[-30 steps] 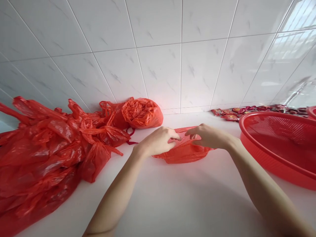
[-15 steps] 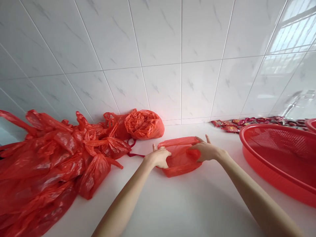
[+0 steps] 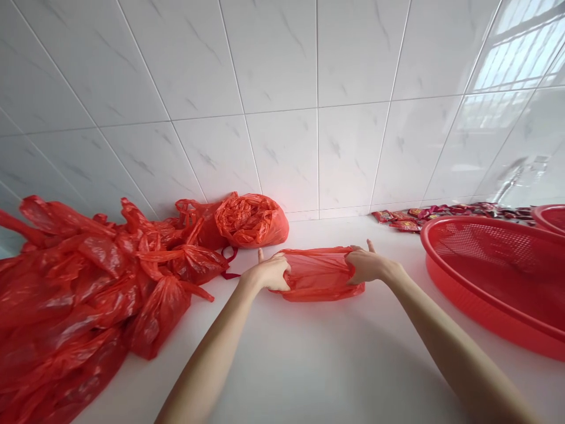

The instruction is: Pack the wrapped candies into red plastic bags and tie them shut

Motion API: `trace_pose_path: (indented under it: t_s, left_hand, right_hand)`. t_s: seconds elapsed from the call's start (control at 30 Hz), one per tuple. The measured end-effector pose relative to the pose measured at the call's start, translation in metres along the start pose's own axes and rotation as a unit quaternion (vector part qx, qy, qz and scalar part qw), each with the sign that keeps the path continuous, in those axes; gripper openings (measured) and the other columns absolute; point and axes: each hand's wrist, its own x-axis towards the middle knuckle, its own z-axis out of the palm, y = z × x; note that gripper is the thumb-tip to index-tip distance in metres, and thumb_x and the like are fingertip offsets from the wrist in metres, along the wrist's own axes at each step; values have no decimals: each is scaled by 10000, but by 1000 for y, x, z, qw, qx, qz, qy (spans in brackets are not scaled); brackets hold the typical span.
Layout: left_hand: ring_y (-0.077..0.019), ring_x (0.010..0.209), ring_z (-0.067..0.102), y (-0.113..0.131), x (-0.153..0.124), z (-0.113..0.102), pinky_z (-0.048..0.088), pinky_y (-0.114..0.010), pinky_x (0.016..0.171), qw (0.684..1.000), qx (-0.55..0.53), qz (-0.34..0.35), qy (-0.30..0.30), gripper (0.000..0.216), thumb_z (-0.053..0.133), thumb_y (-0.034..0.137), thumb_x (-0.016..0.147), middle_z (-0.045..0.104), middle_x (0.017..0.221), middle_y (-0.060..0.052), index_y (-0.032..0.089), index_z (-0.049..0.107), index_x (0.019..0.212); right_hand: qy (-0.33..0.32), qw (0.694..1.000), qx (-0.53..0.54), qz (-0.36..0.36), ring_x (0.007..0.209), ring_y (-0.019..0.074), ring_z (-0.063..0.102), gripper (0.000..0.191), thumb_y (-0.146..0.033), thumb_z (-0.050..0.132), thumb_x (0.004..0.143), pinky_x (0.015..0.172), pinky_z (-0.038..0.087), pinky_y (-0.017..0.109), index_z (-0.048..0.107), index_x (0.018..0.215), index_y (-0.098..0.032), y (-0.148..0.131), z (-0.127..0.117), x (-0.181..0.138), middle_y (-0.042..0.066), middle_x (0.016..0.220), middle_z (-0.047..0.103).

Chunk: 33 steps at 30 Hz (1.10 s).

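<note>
A thin red plastic bag (image 3: 321,275) is stretched sideways above the white counter, its mouth spread wide. My left hand (image 3: 269,272) grips the bag's left side, fingers curled inside the opening and thumb sticking up. On the right side, my right hand (image 3: 365,264) holds the opposite edge the same way, thumb raised. Parts of the fingers on both hands are hidden by the film. Behind my left hand, a bunched roll of red plastic bags (image 3: 252,221) rests against the tiled wall.
Several filled, knotted red bags (image 3: 79,282) are heaped at the left. A large red perforated basket (image 3: 485,282) stands at the right, with part of another red basket (image 3: 551,217) behind it. Small red packets (image 3: 404,221) and a clear plastic bottle (image 3: 514,179) lie along the wall (image 3: 282,76).
My left hand has moved left, pulling the bag wider and tauter between both hands. Its mouth now looks longer and flatter. The view has shifted slightly.
</note>
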Motion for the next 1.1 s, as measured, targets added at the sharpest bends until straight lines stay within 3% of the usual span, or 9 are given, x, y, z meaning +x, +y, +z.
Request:
trace_pose_path:
  t_s: [0.17,0.27,0.33,0.47,0.6,0.7,0.83,1.0,1.1]
  left_hand:
    - [-312,1484,311,0,-3,0,14,-669,1195,999,-19,33,29,329,647,250,706,623,1311,-110,224,713,1027]
    - [-291,1383,463,7,-3,0,-50,-638,1205,990,-75,70,100,286,580,387,835,691,1222,-68,250,712,1049]
    - [-261,1284,558,14,-2,1,-54,-609,1217,985,-82,75,130,287,494,359,904,724,1170,-56,250,724,1039]
    - [-280,1280,564,25,4,7,18,-600,1227,994,-35,58,88,265,571,275,864,729,1188,-92,222,736,1065]
    - [-312,1290,551,25,9,13,78,-646,1207,998,-21,35,48,262,617,78,738,735,1147,-110,205,744,928]
    - [-336,1336,507,20,11,14,107,-673,1191,999,-16,18,47,292,585,9,691,696,1206,-149,184,725,878]
    - [-357,1372,470,17,12,16,163,-636,1201,998,-24,21,48,258,643,99,692,659,1259,-164,186,723,921]
    - [-326,1336,514,8,12,11,299,-524,1186,995,-70,45,45,325,699,340,750,676,1283,-107,231,734,1054]
    - [-270,1228,611,-14,6,2,436,-379,1100,973,-189,75,108,373,567,448,859,715,1250,-53,258,718,1143]
  right_hand:
    - [33,999,-6,-3,940,249,553,437,-226,664,681,1184,116,634,240,574,-226,-5,-8,-11,-23,655,424]
    - [42,999,0,-4,790,195,524,419,-201,645,706,1176,175,598,249,572,-223,-6,-11,-14,-41,635,396]
    - [46,999,5,-7,738,179,507,408,-230,623,755,1171,184,591,260,571,-221,-5,-11,-14,-46,622,389]
    - [51,998,16,-16,687,170,493,462,-318,586,827,1167,189,581,208,579,-221,0,-9,-13,-63,582,321]
    - [52,999,-3,4,785,212,538,481,-275,590,825,1166,177,610,183,574,-225,2,-8,-10,-44,587,323]
    - [51,998,-23,25,919,270,558,451,-119,594,745,1153,141,672,201,552,-226,0,-5,-7,-7,617,389]
    - [41,998,-27,43,985,314,576,370,0,548,625,1125,119,736,260,525,-211,0,4,0,37,667,474]
    - [27,999,-16,39,1085,366,575,256,-40,571,628,1124,98,763,409,527,-210,5,10,5,67,708,535]
    - [14,1000,-5,26,1239,406,517,245,-88,603,640,1132,60,766,447,500,-214,11,8,4,81,698,567]
